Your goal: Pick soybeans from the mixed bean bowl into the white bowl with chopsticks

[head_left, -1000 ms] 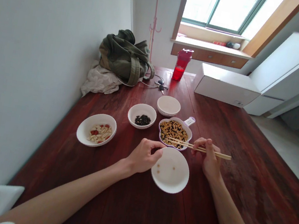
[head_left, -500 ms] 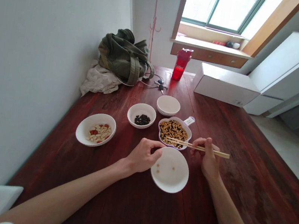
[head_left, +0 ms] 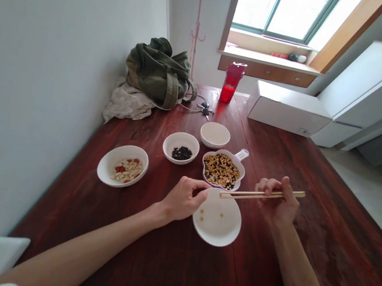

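Observation:
My right hand (head_left: 276, 202) holds a pair of wooden chopsticks (head_left: 263, 194), their tips just over the far edge of a shallow white bowl (head_left: 217, 220). That bowl holds a few scattered beans. My left hand (head_left: 183, 199) rests at its left rim, fingers curled against it. Just beyond sits a lilac-rimmed handled dish of soybeans mixed with a few dark beans (head_left: 221, 170). Farther off are a white bowl of black beans (head_left: 181, 147), a white bowl of pale nut slivers with red pieces (head_left: 122, 166), and a pale bowl (head_left: 215, 135).
The bowls stand on a dark red wooden table (head_left: 306, 260), with a wall along its left side. At the far end are a red bottle (head_left: 232, 82), keys (head_left: 204, 110), an olive bag (head_left: 158, 73), a crumpled pale cloth (head_left: 127, 104), and a white box (head_left: 289, 109).
My right hand has moved rightward, and the chopstick tips have shifted from over the soybean dish to the near white bowl's far edge. My left hand and the bowls have not visibly moved.

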A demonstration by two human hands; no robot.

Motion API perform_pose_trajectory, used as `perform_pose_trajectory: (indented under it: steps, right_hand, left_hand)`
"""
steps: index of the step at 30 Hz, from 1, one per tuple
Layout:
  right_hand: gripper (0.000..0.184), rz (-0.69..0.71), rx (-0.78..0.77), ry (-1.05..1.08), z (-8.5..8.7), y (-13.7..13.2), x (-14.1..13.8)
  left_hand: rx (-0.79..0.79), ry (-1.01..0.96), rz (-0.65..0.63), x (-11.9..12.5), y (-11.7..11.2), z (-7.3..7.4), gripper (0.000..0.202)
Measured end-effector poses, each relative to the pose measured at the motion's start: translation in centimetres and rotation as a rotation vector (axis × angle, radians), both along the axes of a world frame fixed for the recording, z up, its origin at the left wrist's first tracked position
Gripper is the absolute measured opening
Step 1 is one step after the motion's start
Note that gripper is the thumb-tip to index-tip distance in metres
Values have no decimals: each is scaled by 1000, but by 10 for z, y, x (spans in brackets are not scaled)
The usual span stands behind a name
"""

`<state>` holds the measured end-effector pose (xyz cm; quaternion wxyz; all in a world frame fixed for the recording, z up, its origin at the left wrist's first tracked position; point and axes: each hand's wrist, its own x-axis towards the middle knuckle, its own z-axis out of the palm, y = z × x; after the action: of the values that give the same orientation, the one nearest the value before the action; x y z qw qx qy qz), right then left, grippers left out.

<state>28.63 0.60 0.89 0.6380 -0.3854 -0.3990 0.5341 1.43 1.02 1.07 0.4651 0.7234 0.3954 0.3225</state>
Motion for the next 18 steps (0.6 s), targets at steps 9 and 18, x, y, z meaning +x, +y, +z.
perform_pose_trajectory:
  steps: [9, 18]
  right_hand:
    - [59, -106, 44, -12, -9, 5, 7]
    - [68, -105, -68, -238, -12, 2, 4]
  left_hand:
    - [2, -1, 3, 0, 0, -3, 34]
    - [-7, 1, 7, 0, 0, -3, 35]
